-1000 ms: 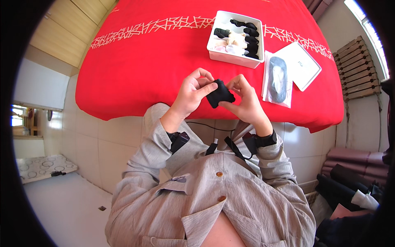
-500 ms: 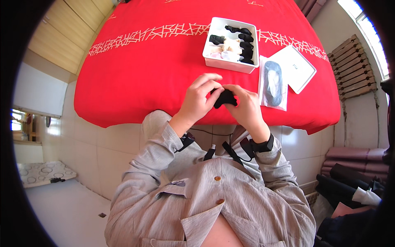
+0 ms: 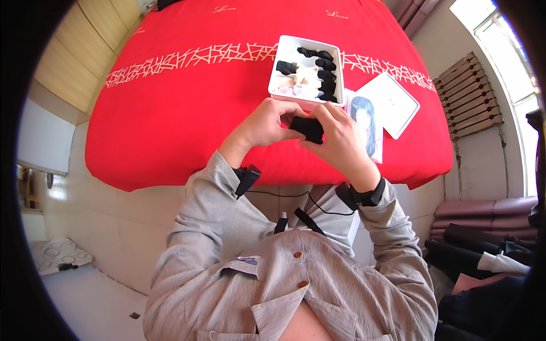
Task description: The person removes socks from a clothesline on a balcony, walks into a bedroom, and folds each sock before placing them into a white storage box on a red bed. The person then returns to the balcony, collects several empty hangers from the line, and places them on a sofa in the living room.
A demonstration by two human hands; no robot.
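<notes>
The small black cloth bundle [image 3: 307, 129] is between the two hands, above the red bedcover [image 3: 170, 125] and on the person's side of the white box [image 3: 287, 50]. The left hand [image 3: 263, 124] grips its left end with thumb and curled fingers; the right hand [image 3: 341, 135] grips the right end, with the thumb below and the fingers over the top. Neither hand is free.

To handle it well, I think both thumbs should press equally, so that the cloth stays compact and one end does not open. It seems soft, perhaps a folded sock, so a firm but gentle pinch is enough — a strong pull could undo the shape. It is also better to keep the wrists a little raised, because the near wall of the box is close to the fingers, and the black cable [image 3: 330, 211] hangs below the right wrist.

Some parts are difficult to see. The fingers cover both ends of the bundle, and its black colour hides folds and edges, so I cannot tell how it is closed. The hands partly cover the box's near wall. The right hand overlaps the clear packet [image 3: 367, 128] — its dark content is not certain to me. In the box, the black bundles [image 3: 326, 75] merge together, and I cannot count them safely.
</notes>
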